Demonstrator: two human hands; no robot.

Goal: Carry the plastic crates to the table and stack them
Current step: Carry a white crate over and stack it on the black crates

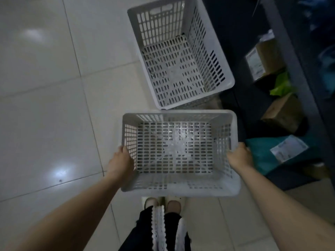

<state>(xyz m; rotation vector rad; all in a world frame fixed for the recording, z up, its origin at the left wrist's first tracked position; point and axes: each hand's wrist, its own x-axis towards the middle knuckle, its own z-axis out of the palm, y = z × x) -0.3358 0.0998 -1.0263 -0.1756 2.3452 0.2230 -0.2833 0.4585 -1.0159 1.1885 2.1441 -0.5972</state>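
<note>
I hold a white perforated plastic crate (226,189) level in front of me, above my feet. My left hand (121,162) grips its left rim and my right hand (239,156) grips its right rim. This crate has nothing inside. A second, similar grey-white crate (224,66) stands on the tiled floor just beyond it, tilted in view, with a handle slot in its far wall. The two crates do not touch. No table is in view.
A dark shelving unit (299,73) runs along the right side. Cardboard boxes (282,113), a green bag (281,84) and a teal parcel with a label (262,154) lie at its base. Glossy white floor tiles (45,115) spread to the left.
</note>
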